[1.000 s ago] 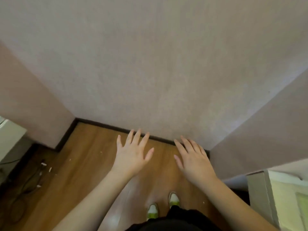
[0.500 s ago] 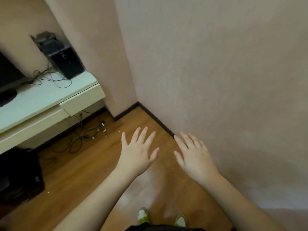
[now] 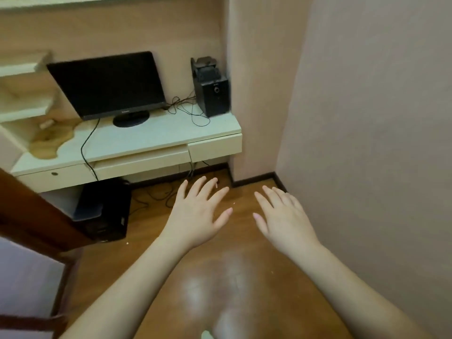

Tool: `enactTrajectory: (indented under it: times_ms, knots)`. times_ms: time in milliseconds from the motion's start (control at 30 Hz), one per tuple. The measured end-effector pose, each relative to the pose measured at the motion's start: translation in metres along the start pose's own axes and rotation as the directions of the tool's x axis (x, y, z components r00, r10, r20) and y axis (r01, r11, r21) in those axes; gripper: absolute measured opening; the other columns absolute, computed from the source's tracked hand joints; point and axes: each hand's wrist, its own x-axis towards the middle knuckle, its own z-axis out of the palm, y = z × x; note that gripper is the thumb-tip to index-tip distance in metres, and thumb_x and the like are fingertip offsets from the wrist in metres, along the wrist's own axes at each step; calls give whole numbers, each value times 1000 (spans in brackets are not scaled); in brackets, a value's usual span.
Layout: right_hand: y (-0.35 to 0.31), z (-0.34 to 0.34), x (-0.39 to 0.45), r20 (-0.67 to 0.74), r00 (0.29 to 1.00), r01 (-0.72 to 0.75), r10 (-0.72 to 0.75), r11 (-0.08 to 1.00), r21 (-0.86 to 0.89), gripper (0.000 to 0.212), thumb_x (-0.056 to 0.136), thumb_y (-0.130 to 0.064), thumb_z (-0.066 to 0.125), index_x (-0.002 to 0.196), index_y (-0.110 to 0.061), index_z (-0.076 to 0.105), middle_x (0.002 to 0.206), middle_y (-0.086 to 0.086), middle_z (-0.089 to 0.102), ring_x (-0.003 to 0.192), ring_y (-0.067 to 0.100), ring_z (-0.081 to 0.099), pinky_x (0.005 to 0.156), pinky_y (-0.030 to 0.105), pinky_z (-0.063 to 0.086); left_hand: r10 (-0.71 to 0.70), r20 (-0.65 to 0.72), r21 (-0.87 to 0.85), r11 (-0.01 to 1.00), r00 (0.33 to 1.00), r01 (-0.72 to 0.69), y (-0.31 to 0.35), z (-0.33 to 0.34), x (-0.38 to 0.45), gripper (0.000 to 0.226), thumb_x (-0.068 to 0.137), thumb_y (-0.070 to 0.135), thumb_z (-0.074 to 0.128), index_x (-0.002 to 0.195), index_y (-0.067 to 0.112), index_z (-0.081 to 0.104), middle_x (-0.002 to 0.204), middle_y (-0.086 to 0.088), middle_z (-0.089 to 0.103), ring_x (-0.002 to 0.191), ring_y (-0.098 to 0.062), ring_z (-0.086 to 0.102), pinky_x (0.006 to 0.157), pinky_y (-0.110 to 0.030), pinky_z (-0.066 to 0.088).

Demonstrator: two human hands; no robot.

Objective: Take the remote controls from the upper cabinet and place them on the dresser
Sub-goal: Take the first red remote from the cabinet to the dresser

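Observation:
My left hand [image 3: 198,211] and my right hand [image 3: 283,216] are held out in front of me, palms down, over the wooden floor [image 3: 220,277]. Both have their fingers spread and hold nothing. No remote control shows anywhere in view, and neither does an upper cabinet. A pale shelf edge [image 3: 61,0] runs along the very top of the frame above the desk.
A cream desk [image 3: 151,140] stands ahead on the left with a black monitor [image 3: 107,84], a black speaker [image 3: 212,94] and loose cables. A computer tower [image 3: 105,211] sits under it. A pink wall [image 3: 379,118] closes the right side. A dark wooden frame [image 3: 31,216] crosses the left.
My view has swung left from the bare wall and corner to the desk with the monitor. Both hands stay open and spread in front of me.

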Motion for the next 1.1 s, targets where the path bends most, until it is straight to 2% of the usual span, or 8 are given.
enactTrajectory:
  times_ms: [133, 267, 367, 500, 633, 767, 967, 1100]
  knots:
    - [-57, -10, 60, -30, 995, 93, -93, 996, -18, 54, 96, -45, 37, 143, -19, 40, 149, 7, 42, 138, 25, 36, 114, 41, 27, -60, -26, 6, 998, 998, 60, -71, -18, 5, 66, 88, 67, 9, 145, 41, 27, 157, 4, 26, 145, -20, 16, 116, -53, 12]
    - [-101, -21, 108, -74, 987, 138, -140, 990, -35, 51, 94, -42, 46, 138, -16, 48, 142, 10, 49, 132, 28, 43, 109, 43, 33, -84, -43, 21, 996, 996, 85, -124, -30, 14, 66, 87, 65, 10, 144, 37, 30, 152, 3, 35, 140, -21, 26, 113, -51, 21]
    - [-121, -29, 136, -109, 981, 155, -159, 987, -51, 48, 90, -40, 53, 131, -14, 55, 133, 10, 57, 124, 29, 51, 105, 43, 38, -77, -61, 25, 997, 995, 79, -151, -38, 26, 66, 87, 64, 13, 141, 35, 36, 148, 2, 40, 136, -21, 33, 110, -48, 28]
    - [-132, -41, 168, -127, 974, 177, -190, 978, -107, 46, 89, -41, 51, 126, -13, 57, 125, 11, 60, 120, 31, 53, 104, 44, 39, -79, -108, 25, 996, 991, 82, -173, -50, 47, 63, 88, 62, 17, 138, 33, 40, 147, 1, 42, 136, -21, 34, 111, -49, 27]
    - [-123, -55, 204, -143, 968, 191, -204, 976, -102, 48, 88, -42, 53, 126, -13, 58, 128, 12, 60, 119, 31, 54, 103, 43, 40, -75, -175, 35, 996, 982, 82, -183, -68, 77, 59, 89, 59, 23, 136, 30, 43, 140, 1, 49, 129, -20, 42, 108, -47, 31]
    - [-103, -70, 244, -159, 962, 206, -222, 972, -109, 48, 89, -40, 56, 127, -12, 56, 124, 13, 61, 113, 32, 58, 96, 42, 44, -32, -158, 31, 999, 987, 37, -191, -83, 123, 55, 91, 58, 26, 138, 34, 40, 141, 4, 46, 130, -19, 39, 108, -48, 30]
    - [-56, -92, 310, -158, 955, 222, -252, 957, -187, 50, 95, -48, 37, 137, -22, 44, 139, 4, 49, 128, 24, 44, 105, 37, 32, -9, -180, 97, 995, 984, 27, -191, -106, 206, 54, 91, 58, 24, 137, 35, 40, 141, 6, 47, 130, -18, 39, 107, -44, 31]
    - [-21, -109, 351, -206, 947, 208, -248, 958, -195, 48, 94, -48, 35, 133, -23, 49, 134, 3, 52, 125, 23, 46, 102, 36, 33, -36, -232, 113, 992, 972, 63, -180, -124, 259, 49, 94, 54, 26, 135, 32, 43, 133, 6, 51, 122, -16, 46, 100, -40, 36]
